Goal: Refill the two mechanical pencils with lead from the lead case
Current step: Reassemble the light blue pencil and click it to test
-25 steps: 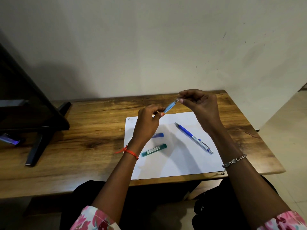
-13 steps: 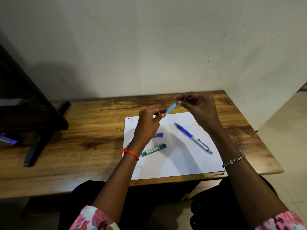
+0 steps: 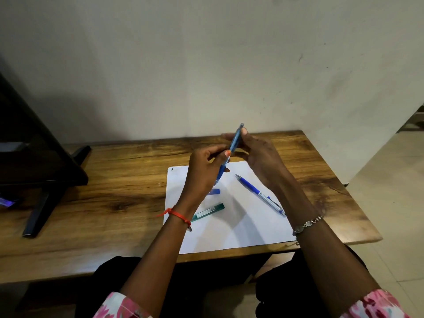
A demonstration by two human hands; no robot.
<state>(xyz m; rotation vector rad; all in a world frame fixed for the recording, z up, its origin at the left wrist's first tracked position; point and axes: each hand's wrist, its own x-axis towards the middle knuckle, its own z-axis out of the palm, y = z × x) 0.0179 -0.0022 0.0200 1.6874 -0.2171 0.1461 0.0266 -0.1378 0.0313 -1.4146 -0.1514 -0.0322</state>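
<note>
My left hand (image 3: 204,171) grips a light blue mechanical pencil (image 3: 234,143) above the white paper (image 3: 231,228), held steeply with its top end up. My right hand (image 3: 259,154) pinches the pencil near its upper end with thumb and fingertips. A second pencil (image 3: 260,195), dark blue with a silver barrel, lies on the paper to the right. The green lead case (image 3: 207,212) lies on the paper below my left wrist. A small blue cap (image 3: 213,191) lies just above the case.
The wooden table (image 3: 119,193) stands against a pale wall. A black stand (image 3: 41,180) with a leg on the tabletop occupies the left end. The table's right edge borders tiled floor (image 3: 390,203).
The light blue pencil has swung from a shallow slant to nearly upright. Both hands have closed in together, and my right fingers now sit on its upper part.
</note>
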